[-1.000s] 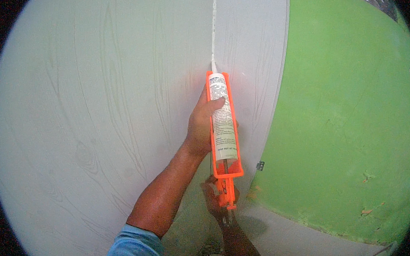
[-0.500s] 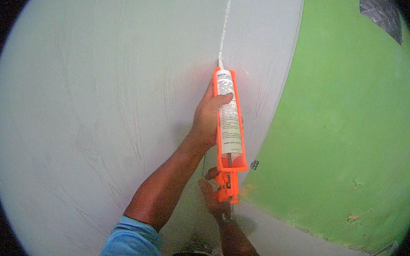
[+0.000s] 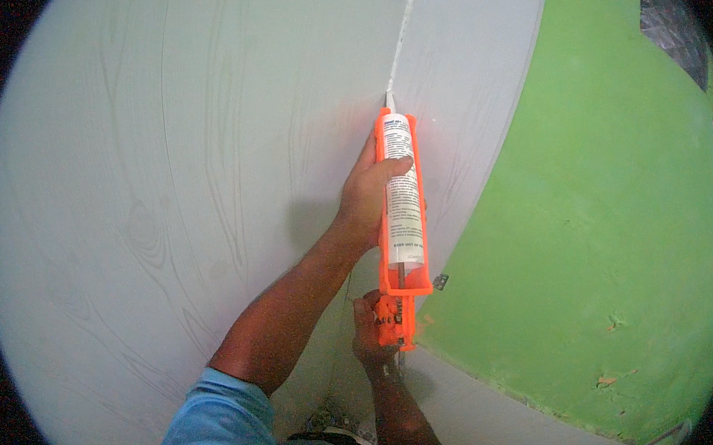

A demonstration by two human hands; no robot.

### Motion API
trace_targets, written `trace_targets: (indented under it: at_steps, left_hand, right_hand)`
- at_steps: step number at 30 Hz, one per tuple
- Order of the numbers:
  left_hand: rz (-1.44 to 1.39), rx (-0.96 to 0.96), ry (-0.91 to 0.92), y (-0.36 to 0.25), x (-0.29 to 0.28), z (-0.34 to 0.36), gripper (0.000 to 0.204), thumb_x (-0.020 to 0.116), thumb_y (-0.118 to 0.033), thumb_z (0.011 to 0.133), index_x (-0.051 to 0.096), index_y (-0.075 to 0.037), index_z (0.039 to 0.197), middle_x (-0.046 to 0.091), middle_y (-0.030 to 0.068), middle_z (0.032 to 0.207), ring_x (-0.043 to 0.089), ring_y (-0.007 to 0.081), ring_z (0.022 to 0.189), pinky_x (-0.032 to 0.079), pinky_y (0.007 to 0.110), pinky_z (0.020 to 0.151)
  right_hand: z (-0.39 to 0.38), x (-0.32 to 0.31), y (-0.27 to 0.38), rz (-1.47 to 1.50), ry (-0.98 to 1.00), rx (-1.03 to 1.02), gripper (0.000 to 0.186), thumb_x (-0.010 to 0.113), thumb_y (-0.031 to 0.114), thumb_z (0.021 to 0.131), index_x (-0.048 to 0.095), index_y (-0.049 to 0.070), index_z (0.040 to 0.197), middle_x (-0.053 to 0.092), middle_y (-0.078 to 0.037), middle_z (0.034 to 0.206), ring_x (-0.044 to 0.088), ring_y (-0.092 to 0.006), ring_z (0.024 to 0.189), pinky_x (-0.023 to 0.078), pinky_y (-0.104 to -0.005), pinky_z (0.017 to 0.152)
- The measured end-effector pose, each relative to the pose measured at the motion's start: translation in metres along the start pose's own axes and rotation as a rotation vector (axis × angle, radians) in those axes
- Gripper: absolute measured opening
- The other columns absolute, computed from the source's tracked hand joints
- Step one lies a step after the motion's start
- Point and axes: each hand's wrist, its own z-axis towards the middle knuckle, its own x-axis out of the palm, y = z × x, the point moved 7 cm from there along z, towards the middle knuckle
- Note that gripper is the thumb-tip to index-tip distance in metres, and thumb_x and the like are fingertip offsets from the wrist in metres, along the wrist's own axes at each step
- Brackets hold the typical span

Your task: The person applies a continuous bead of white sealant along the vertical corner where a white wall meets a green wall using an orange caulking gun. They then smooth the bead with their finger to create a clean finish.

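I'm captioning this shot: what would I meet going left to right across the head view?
Blue left sleeve, bare left forearm, orange caulking gun, small metal fitting, dark patterned patch at upper right.

Single head-worn fisheye, close, facing down toward hands (image 3: 365,195).

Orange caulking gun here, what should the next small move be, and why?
Probably ease the caulking gun slightly downward, nozzle kept against the panel: the white bead ends at that tip, the left grip supports the cartridge, and the right grip is around the handle.
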Motion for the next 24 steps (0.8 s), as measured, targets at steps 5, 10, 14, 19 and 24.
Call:
trace_targets:
  at_steps: [5, 10, 14, 19, 24]
  left_hand:
    - [0.039, -0.005, 0.033, 0.004, -0.006, 0.005, 0.083, 0.062, -0.017, 0.099, 0.023, -0.017, 0.173, 0.061, 0.0150, 0.097, 0.072, 0.0286, 0.066, 0.067, 0.046, 0.057]
    - [0.043, -0.001, -0.002, 0.010, -0.016, 0.009, 0.084, 0.062, -0.018, 0.098, 0.023, -0.017, 0.173, 0.061, 0.0153, 0.098, 0.072, 0.0292, 0.066, 0.067, 0.046, 0.057]
    - [0.070, -0.022, -0.019, 0.010, -0.017, 0.009, 0.083, 0.062, -0.019, 0.099, 0.024, -0.017, 0.173, 0.061, 0.0155, 0.099, 0.072, 0.0293, 0.067, 0.067, 0.046, 0.058]
    - [0.055, -0.014, 0.008, 0.007, -0.013, 0.007, 0.080, 0.060, -0.019, 0.100, 0.024, -0.014, 0.172, 0.061, 0.0154, 0.099, 0.072, 0.0290, 0.068, 0.067, 0.046, 0.059]
    - [0.059, 0.015, 0.052, 0.005, -0.010, 0.007, 0.079, 0.058, -0.020, 0.100, 0.025, -0.013, 0.172, 0.060, 0.0157, 0.099, 0.072, 0.0291, 0.068, 0.066, 0.046, 0.059]
  right_hand:
    - [-0.005, 0.005, 0.004, -0.501, -0.115, -0.296, 0.022, 0.090, 0.017, 0.090, 0.072, 0.006, 0.098, 0.072, -0.007, 0.086, 0.067, -0.0226, 0.076, 0.056, -0.0379, 0.072]
    - [-0.009, 0.009, 0.002, -0.387, 0.063, -0.077, 0.025, 0.065, 0.023, 0.107, 0.062, 0.005, 0.123, 0.060, -0.003, 0.103, 0.056, -0.0155, 0.096, 0.048, -0.0329, 0.086]
    - [-0.006, 0.013, 0.003, -0.361, 0.026, -0.117, 0.027, 0.070, 0.022, 0.105, 0.062, 0.005, 0.124, 0.064, -0.004, 0.108, 0.060, -0.0159, 0.103, 0.051, -0.0331, 0.087]
    - [-0.012, 0.006, -0.023, -0.329, 0.030, -0.167, 0.050, 0.092, 0.017, 0.085, 0.070, 0.005, 0.128, 0.078, -0.008, 0.109, 0.075, -0.0253, 0.098, 0.060, -0.0398, 0.089]
    - [-0.031, -0.018, -0.057, -0.304, 0.067, -0.055, 0.055, 0.093, 0.019, 0.084, 0.069, 0.005, 0.131, 0.078, -0.008, 0.111, 0.075, -0.0256, 0.099, 0.060, -0.0399, 0.089]
